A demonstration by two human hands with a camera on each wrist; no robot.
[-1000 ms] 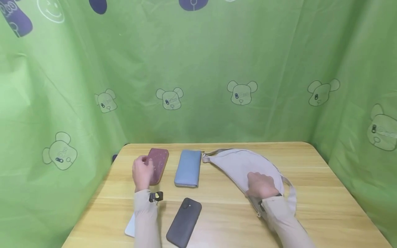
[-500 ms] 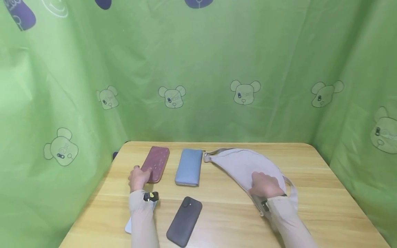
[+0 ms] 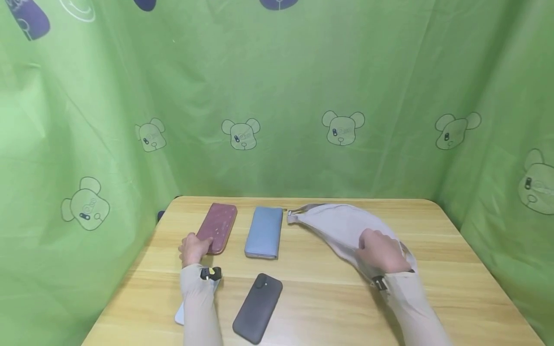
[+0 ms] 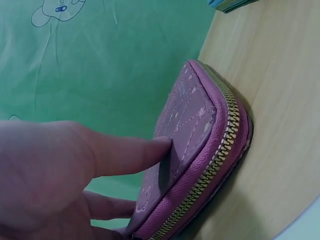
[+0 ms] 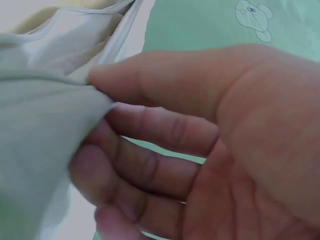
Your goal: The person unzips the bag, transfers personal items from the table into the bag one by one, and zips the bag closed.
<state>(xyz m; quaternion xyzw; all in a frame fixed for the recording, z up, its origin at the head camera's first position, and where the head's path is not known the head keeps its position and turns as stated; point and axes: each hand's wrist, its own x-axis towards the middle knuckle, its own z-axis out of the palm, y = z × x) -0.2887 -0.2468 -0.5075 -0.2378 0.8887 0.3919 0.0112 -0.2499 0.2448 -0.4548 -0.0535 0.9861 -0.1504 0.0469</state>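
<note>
A dusky pink zip wallet (image 3: 220, 224) lies on the table at the left. My left hand (image 3: 194, 249) grips its near left side. In the left wrist view the thumb presses on the quilted face of the wallet, beside its gold zipper (image 4: 222, 150), and the other fingers reach its far edge, partly hidden. My right hand (image 3: 383, 251) pinches the edge of a pale grey sling bag (image 3: 342, 222) between thumb and fingers. Its fabric is drawn up there, and the right wrist view shows the bag's opening (image 5: 75, 40) parted.
A light blue wallet (image 3: 264, 231) lies between the pink wallet and the bag. Nearer, a dark phone (image 3: 258, 308) lies back up. A whitish flat thing (image 3: 179, 315) is mostly hidden under the left forearm. Green curtains (image 3: 277, 96) surround the wooden table (image 3: 320, 307).
My left hand has come down to the near left side of the pink wallet and taken hold. The right hand has moved right, lifting the bag's edge with it.
</note>
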